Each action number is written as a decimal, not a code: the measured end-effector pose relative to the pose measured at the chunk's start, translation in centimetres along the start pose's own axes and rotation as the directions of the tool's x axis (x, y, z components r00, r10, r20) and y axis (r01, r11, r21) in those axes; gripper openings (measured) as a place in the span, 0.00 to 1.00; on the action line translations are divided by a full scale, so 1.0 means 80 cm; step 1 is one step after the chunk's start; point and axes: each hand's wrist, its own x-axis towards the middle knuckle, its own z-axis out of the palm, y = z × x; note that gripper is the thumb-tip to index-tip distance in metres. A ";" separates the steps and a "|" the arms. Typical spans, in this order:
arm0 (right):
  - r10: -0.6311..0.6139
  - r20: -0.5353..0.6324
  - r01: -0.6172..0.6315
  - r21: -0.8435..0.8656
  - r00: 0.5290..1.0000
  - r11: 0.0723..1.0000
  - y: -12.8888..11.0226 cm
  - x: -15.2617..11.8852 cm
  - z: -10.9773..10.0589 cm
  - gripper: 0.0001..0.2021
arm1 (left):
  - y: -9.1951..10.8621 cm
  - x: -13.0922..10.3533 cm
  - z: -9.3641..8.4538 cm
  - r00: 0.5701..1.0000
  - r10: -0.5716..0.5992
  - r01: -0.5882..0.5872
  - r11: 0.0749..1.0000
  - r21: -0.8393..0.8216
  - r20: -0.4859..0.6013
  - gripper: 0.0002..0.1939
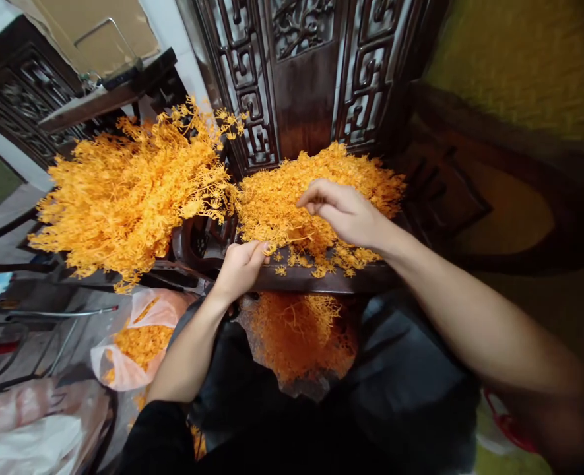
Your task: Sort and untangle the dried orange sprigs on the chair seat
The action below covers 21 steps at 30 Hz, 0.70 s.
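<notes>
The left hand (242,267) is at the front edge of the dark seat (316,280). Its thumb and finger pinch the end of what looks like a thin orange sprig (286,239). The sprig lies just past the fingertips, low over the front of the orange pile (341,175). Its long way runs from the left hand toward the right and a bit away from the person. Its tip is lost in the pile, so it is hard to tell where it ends.

The right hand (344,211) is up over the pile, with its fingers bent in and pointing left. One cannot tell if it holds a bit. The left hand is nearer to the pinched end. A big orange bunch (133,191) is to the left of the pile, and a bag (160,307) of orange bits is below it.
</notes>
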 end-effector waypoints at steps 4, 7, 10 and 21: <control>-0.179 0.214 0.210 -0.128 0.960 0.969 -0.026 -0.009 0.021 0.15 | 0.000 -0.005 0.000 1.000 0.013 -0.013 0.999 -0.051 0.009 0.23; -0.226 0.236 0.249 -0.069 0.945 0.966 -0.025 -0.008 0.023 0.09 | 0.000 -0.009 0.001 1.000 -0.007 0.008 0.992 -0.125 0.007 0.23; -0.209 0.249 0.225 -0.037 0.946 0.974 -0.022 -0.007 0.023 0.10 | 0.003 -0.011 0.001 0.999 -0.036 0.038 0.981 -0.190 0.015 0.23; 0.190 -0.365 -0.070 0.316 0.911 0.946 -0.004 0.007 -0.013 0.22 | -0.030 -0.002 0.014 0.974 -0.148 0.222 0.740 -0.635 0.169 0.18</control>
